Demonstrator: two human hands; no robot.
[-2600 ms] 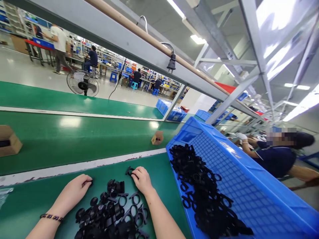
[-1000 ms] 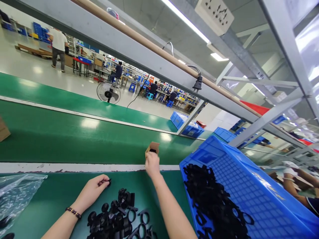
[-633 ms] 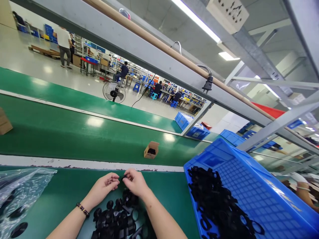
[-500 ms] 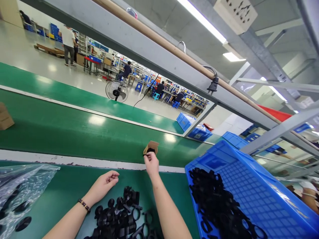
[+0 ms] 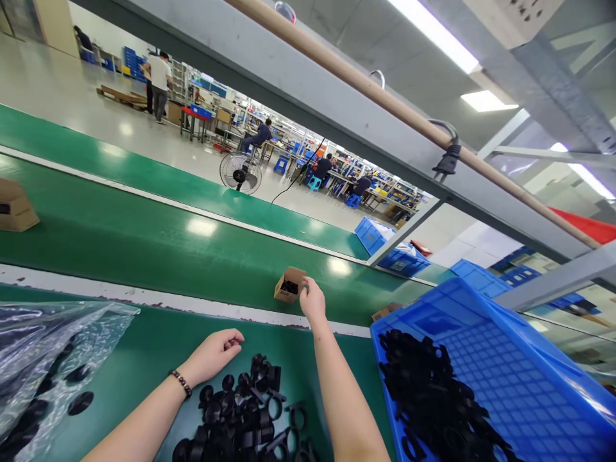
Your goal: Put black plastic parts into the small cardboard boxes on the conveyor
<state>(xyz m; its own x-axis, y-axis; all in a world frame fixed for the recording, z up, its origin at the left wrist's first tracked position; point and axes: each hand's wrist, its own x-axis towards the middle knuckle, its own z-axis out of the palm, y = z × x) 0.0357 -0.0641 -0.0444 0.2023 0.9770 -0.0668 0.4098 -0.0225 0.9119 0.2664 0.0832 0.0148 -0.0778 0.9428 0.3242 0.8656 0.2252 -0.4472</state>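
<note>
A small open cardboard box point(image 5: 283, 296) with dark contents stands on the green belt point(image 5: 231, 256). My right hand point(image 5: 314, 300) is at its right side, fingertips by the raised flap. The fingers are slightly bent, and I see nothing held in them. My left hand point(image 5: 222, 351) rests on the near green worktop, loosely curled with a gap at the thumb and no part visible in it. Between my forearms lies a pile of black plastic parts point(image 5: 235, 417), some round and some ring-shaped.
On the right, a tilted blue crate point(image 5: 524, 372) holds many black ring parts. A clear plastic bag point(image 5: 58, 359) with black discs lies at left. Other cardboard boxes sit on the belt at far left point(image 5: 17, 208) and behind the crate point(image 5: 386, 311). A metal frame point(image 5: 332, 109) crosses above.
My right hand has drawn away from the box's opening to its right side, no longer with a black part at its fingertips. The box sits further left relative to the worktop. Another box shows behind the crate.
</note>
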